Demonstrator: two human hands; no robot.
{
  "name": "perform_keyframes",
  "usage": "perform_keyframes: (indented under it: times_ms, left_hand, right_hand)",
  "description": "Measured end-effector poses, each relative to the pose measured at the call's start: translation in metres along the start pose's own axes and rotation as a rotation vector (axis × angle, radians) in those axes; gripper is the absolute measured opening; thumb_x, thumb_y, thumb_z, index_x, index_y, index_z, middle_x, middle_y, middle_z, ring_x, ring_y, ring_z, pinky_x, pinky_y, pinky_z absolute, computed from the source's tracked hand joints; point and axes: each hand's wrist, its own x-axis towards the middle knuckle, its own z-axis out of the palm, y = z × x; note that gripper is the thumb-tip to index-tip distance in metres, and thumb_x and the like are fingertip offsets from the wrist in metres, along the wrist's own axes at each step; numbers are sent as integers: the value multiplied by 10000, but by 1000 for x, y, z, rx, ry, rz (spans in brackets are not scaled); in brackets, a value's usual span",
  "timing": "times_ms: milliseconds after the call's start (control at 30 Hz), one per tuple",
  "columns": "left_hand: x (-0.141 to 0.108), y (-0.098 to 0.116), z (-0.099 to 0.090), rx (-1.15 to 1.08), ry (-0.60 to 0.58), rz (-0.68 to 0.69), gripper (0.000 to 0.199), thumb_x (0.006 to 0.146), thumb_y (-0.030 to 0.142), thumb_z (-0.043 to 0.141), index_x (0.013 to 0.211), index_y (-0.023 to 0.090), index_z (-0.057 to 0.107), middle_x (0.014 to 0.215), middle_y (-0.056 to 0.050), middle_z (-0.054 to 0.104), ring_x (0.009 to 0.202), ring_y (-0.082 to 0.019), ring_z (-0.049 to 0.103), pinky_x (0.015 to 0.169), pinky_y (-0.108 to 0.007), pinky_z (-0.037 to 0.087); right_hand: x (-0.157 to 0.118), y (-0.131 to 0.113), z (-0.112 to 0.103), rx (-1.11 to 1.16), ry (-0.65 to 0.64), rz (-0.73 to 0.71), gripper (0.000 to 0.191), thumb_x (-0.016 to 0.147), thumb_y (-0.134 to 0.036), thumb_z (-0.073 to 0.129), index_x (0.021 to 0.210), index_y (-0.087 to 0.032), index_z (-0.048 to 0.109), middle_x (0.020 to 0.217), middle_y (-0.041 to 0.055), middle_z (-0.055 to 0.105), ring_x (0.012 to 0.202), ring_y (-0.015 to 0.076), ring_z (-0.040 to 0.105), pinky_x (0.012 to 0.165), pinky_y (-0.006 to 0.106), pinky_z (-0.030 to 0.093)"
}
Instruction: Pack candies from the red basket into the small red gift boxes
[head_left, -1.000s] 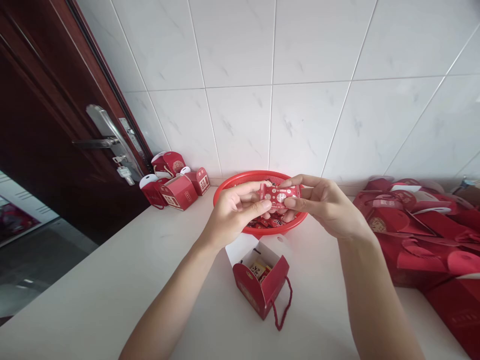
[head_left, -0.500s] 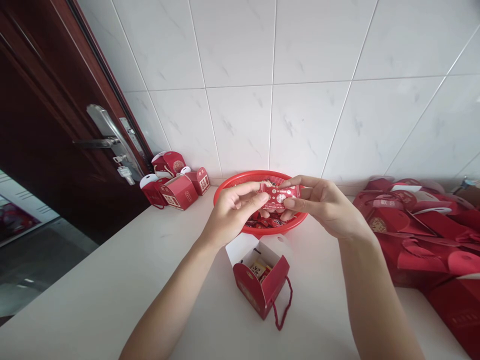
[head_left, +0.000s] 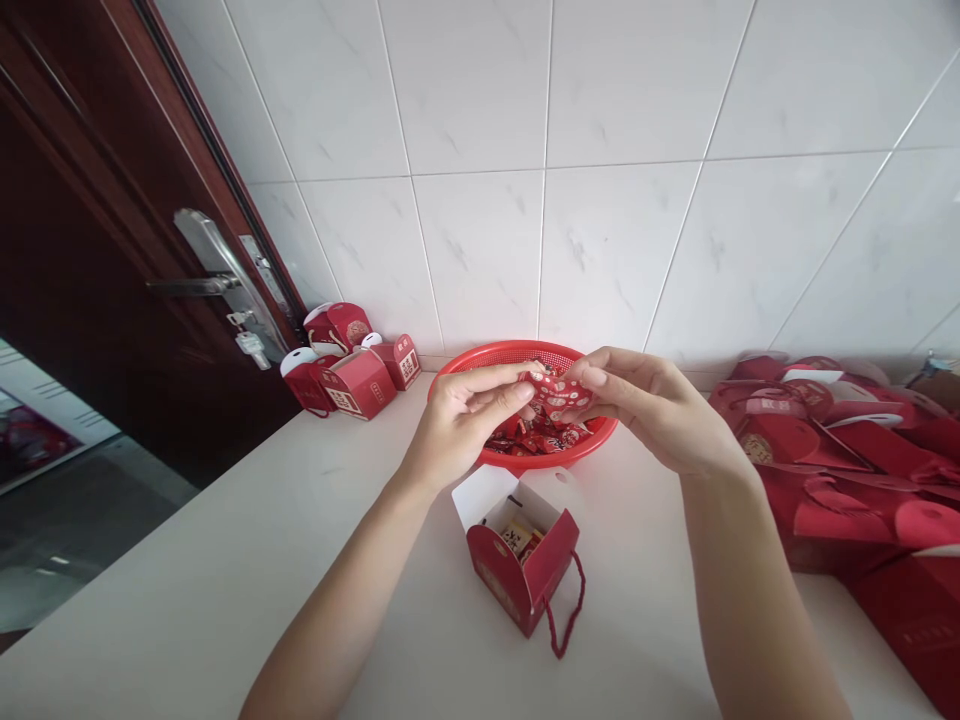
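Note:
Between my two hands is a red wrapped candy (head_left: 553, 392) with a white pattern, held above the basket. My left hand (head_left: 469, 412) pinches its left end between thumb and fingers. On its right end, my right hand (head_left: 646, 400) has its thumb and fingers closed. Below them stands a red plastic basket (head_left: 517, 462) holding several red-wrapped candies (head_left: 551, 438). Nearer to me, a small red gift box (head_left: 514, 585) sits open with its flaps up and some wrapped pieces (head_left: 517, 537) inside. Its red cord handle (head_left: 570, 625) hangs at the right side.
Several closed red gift boxes (head_left: 358, 382) stand by the wall at the left. A heap of red boxes (head_left: 832, 440) fills the right side of the white table (head_left: 300, 590). A dark door with a metal handle (head_left: 217, 270) is at the left.
The candy has been tilted, so its printed front no longer faces me squarely. My right thumb has moved up along its end; the gift box and basket have stayed put.

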Motion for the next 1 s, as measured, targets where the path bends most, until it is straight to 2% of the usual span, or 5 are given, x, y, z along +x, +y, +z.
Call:
perform_keyframes:
  times_ms: [133, 200, 467, 767, 1000]
  left_hand:
    - [0, 1, -3, -58, -7, 23, 157, 824, 207, 751, 957, 217, 834, 1086, -65, 798, 1060, -239, 728, 924, -344, 607]
    - [0, 1, -5, -97, -6, 20, 145, 809, 199, 758, 932, 217, 833, 1091, -64, 796, 1099, -245, 718, 932, -337, 606]
    - [0, 3, -3, -15, -36, -46, 321, 760, 307, 866, 1053, 198, 793, 1161, -88, 783, 958, -240, 762, 826, -337, 650]
    - [-1, -1, -3, 66, -6, 47, 313, 788, 291, 838, 1076, 184, 779, 1128, -90, 784, 959, -234, 756, 830, -336, 652]
    - [-2, 3, -6, 101, -26, 93, 324, 802, 302, 832, 1097, 182, 774, 1134, -100, 777, 959, -234, 756, 837, -329, 647]
  right_hand:
    - [0, 2, -2, -36, 39, -45, 161, 810, -262, 840, 931, -204, 750, 965, 53, 756, 878, 186, 699, 815, 328, 588]
    - [0, 2, -1, -40, 48, -60, 191, 776, -223, 854, 935, -207, 749, 1021, 65, 759, 924, 210, 703, 814, 350, 589]
    - [0, 1, 4, -36, 43, -98, 250, 747, -231, 863, 961, -212, 735, 1041, 62, 740, 878, 200, 696, 768, 359, 597]
    - [1, 2, 3, -53, 79, -36, 383, 727, -322, 905, 1033, -210, 703, 902, 42, 765, 768, 178, 696, 753, 359, 592]
    - [1, -1, 3, -25, 36, -17, 371, 701, -326, 922, 987, -213, 713, 930, 51, 780, 820, 197, 728, 771, 366, 620]
